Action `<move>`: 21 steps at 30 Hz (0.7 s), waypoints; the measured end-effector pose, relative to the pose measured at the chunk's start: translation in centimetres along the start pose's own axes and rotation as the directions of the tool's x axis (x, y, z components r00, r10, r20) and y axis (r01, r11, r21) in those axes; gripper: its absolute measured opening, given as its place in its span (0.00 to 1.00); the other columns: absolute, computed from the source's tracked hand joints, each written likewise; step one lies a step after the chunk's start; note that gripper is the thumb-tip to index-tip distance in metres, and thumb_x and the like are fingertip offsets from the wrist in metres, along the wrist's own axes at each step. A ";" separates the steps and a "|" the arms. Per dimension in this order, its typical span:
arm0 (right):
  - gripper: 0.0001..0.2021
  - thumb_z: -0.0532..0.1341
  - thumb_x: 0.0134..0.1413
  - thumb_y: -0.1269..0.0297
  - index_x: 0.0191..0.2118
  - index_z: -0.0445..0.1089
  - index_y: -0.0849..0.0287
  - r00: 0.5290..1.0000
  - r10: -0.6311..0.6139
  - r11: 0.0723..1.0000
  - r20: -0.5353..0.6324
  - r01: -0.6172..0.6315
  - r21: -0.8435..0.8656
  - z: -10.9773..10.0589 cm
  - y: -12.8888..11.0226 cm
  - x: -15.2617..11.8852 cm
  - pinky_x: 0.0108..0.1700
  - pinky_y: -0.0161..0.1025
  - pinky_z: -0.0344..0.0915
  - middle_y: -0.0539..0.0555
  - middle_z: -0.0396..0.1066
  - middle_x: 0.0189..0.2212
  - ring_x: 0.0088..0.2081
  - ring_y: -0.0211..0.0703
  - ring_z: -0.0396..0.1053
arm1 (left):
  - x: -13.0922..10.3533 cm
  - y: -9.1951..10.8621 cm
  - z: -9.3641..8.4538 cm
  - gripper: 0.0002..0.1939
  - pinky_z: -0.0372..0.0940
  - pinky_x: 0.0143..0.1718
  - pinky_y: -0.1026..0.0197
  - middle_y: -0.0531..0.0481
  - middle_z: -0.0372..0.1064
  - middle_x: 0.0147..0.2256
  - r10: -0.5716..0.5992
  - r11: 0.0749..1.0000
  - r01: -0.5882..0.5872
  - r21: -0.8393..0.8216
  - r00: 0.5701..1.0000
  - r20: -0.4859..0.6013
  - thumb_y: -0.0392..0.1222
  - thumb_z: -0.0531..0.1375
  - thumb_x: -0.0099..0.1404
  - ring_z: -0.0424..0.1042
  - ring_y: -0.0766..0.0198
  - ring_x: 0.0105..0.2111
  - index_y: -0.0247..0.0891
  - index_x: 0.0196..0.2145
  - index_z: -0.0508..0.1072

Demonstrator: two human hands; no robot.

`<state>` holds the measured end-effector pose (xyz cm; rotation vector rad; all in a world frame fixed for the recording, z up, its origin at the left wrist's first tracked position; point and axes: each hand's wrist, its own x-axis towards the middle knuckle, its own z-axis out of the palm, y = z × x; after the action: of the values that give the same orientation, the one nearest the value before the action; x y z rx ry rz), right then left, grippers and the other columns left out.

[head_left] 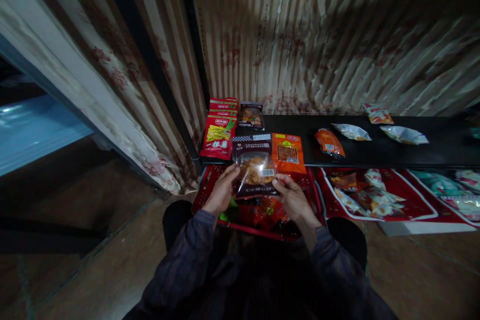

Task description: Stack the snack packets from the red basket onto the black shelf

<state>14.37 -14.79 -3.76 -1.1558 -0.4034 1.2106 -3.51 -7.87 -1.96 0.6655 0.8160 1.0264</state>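
Between my two hands is a dark snack bag [255, 170] with a clear window showing golden-brown food and a barcode label. My left hand [224, 187] grips its left edge, and the thumb of my right hand [294, 199] presses on its lower right corner. The bag is held above a red basket [317, 195] in which orange-red packets [264, 215] and something green lie, partly hidden. Just behind the bag, an orange snack packet [288, 152] lies at the shelf's front edge. Red snack packets [218, 132] overlap in a row on the left, beside another dark snack bag [251, 116].
The black shelf [360, 155] runs to the right and bears an orange packet [330, 143] and several white packets [404, 135]. More red baskets [423, 207] with packets stand below it. A striped curtain [318, 35] hangs behind, with dark metal posts [193, 35] at left.
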 end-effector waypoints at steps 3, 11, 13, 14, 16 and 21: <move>0.21 0.77 0.25 0.55 0.29 0.70 0.54 0.999 -0.047 0.999 -0.013 0.047 -0.013 -0.1 -0.3 0.2 0.28 0.36 0.71 0.44 0.70 0.26 0.29 0.37 0.69 | -1.4 -0.9 -0.2 0.22 0.66 0.53 0.50 0.46 0.74 0.48 -0.081 0.996 0.077 0.040 0.989 0.120 0.39 0.70 0.53 0.73 0.56 0.48 0.38 0.47 0.75; 0.19 0.75 0.30 0.55 0.30 0.70 0.53 0.996 -0.091 0.995 -0.019 0.090 -0.042 -0.2 0.0 0.2 0.28 0.36 0.71 0.45 0.71 0.27 0.29 0.38 0.68 | -2.2 -2.8 -0.1 0.25 0.68 0.53 0.44 0.47 0.74 0.46 -0.040 0.999 0.044 -0.033 0.994 0.097 0.35 0.69 0.53 0.74 0.56 0.46 0.39 0.49 0.73; 0.19 0.75 0.31 0.55 0.31 0.70 0.53 0.996 -0.094 0.995 -0.009 0.093 -0.040 -0.3 -0.1 0.2 0.29 0.36 0.71 0.45 0.71 0.28 0.30 0.38 0.69 | -2.2 -2.8 0.0 0.24 0.68 0.53 0.43 0.47 0.74 0.47 -0.070 0.995 0.076 -0.068 0.994 0.089 0.35 0.68 0.54 0.75 0.56 0.45 0.39 0.50 0.73; 0.19 0.75 0.31 0.55 0.31 0.70 0.53 0.996 -0.093 0.995 -0.010 0.093 -0.036 -0.4 -0.1 0.2 0.29 0.36 0.71 0.45 0.71 0.28 0.30 0.38 0.69 | -2.2 -2.7 0.0 0.24 0.69 0.53 0.43 0.47 0.74 0.46 -0.085 0.993 0.091 -0.081 0.993 0.080 0.35 0.67 0.55 0.76 0.56 0.44 0.39 0.51 0.73; 0.19 0.75 0.30 0.55 0.30 0.70 0.54 0.995 -0.098 0.995 -0.018 0.097 -0.034 -0.4 -0.1 0.2 0.29 0.36 0.71 0.45 0.71 0.27 0.30 0.38 0.69 | -2.3 -2.7 0.2 0.24 0.70 0.52 0.44 0.46 0.74 0.46 -0.091 0.991 0.096 -0.093 0.994 0.060 0.36 0.67 0.55 0.76 0.56 0.43 0.39 0.50 0.73; 0.21 0.73 0.33 0.53 0.35 0.70 0.53 0.989 -0.138 0.983 -0.049 0.130 -0.131 -0.5 0.4 0.5 0.34 0.40 0.71 0.48 0.73 0.31 0.33 0.42 0.71 | -2.9 -3.0 0.6 0.26 0.71 0.51 0.46 0.47 0.74 0.47 -0.018 0.997 0.022 -0.078 0.999 0.045 0.36 0.68 0.52 0.76 0.57 0.43 0.38 0.50 0.74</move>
<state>14.74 -14.65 -4.42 -1.2499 -0.5131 1.0439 -2.41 -11.79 -3.28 0.6104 0.7385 1.0168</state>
